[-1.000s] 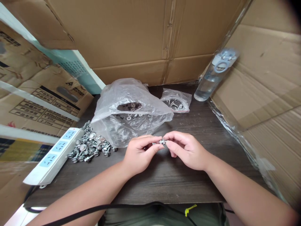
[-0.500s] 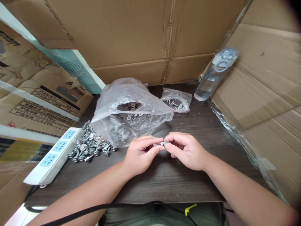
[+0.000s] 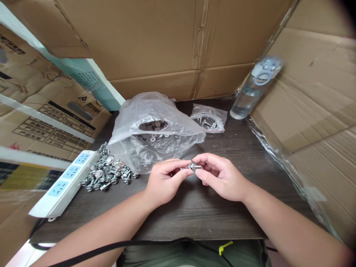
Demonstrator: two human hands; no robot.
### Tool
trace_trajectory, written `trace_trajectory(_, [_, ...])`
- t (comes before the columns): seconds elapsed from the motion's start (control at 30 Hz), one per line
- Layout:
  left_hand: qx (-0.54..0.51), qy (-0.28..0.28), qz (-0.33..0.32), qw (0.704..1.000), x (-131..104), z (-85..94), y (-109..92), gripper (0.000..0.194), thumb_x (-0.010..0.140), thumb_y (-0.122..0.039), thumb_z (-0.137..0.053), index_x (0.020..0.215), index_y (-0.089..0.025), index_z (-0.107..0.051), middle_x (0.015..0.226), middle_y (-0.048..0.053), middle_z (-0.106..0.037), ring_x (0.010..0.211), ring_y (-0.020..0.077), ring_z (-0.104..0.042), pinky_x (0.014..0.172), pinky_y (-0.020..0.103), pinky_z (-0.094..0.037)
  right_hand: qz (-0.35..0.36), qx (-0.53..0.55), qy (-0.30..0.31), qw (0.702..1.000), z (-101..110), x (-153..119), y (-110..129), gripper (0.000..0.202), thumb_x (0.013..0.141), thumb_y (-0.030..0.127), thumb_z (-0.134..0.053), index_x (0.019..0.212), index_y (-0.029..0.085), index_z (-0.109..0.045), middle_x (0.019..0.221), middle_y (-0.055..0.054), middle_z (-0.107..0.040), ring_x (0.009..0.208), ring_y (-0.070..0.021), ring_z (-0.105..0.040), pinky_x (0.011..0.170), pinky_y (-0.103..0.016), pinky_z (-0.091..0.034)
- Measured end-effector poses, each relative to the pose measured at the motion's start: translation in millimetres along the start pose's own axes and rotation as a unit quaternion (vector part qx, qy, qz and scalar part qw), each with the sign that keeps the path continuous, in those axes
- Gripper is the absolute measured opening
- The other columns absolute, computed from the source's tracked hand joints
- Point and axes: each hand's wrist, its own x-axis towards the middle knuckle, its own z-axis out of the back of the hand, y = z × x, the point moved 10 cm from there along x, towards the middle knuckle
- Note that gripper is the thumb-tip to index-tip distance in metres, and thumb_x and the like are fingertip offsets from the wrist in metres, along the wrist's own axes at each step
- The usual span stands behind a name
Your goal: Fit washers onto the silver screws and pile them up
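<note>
Above the table's near part, a metal bolt (image 3: 197, 167) lies sideways between my two hands, its shank pointing right. My left hand (image 3: 168, 181) is closed, thumb and index finger pinching the head end. A nut or washer-like ring (image 3: 191, 166) sits round the bolt by the fingertips; its exact kind is too small to tell. My right hand (image 3: 219, 176) is curled, with thumb and index fingertips at the ring's edges and the shank showing between them. Left of my hands lies a pile of flanged bolts (image 3: 108, 172).
An open plastic bag (image 3: 155, 148) with washers inside stands behind my hands. A small zip bag of screws (image 3: 208, 120) and a water bottle (image 3: 250, 92) are farther right. A power strip (image 3: 63, 181) lies left. Cardboard walls (image 3: 155, 40) surround the dark table (image 3: 200, 218).
My right thumb and index finger have parted slightly, so more of the bolt's shank and ring shows. The bolt has shifted up a little. The other things stay put.
</note>
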Motion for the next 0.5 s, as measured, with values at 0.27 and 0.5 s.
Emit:
trace_trajectory(0.27, [-0.004, 0.010, 0.001, 1.000, 0, -1.5, -1, 0.014, 0.077, -0.021, -0.075, 0.090, -0.016, -0.079, 0.076, 0.007, -0.077, 0.053, 0.0076, -0.062, 0.047, 0.016, -0.049, 0.010, -0.024, -0.014, 1.000, 1, 0, -3, 0.020, 0.093, 0.032, -0.057, 0.102, 0.015, -0.064, 0.084, -0.004, -0.060, 0.064, -0.0067, -0.054, 0.058, -0.018, -0.049])
trace_trajectory(0.5, [-0.007, 0.015, 0.007, 1.000, 0, -3.2, 0, 0.013, 0.077, -0.021, -0.075, 0.089, -0.016, -0.079, 0.073, 0.006, -0.075, 0.052, 0.0068, -0.060, 0.047, 0.016, -0.049, 0.044, -0.088, -0.029, 0.995, 4, -1, 7, 0.017, 0.094, 0.029, -0.056, 0.096, 0.015, -0.066, 0.081, -0.004, -0.057, 0.065, -0.0074, -0.054, 0.056, -0.018, -0.046])
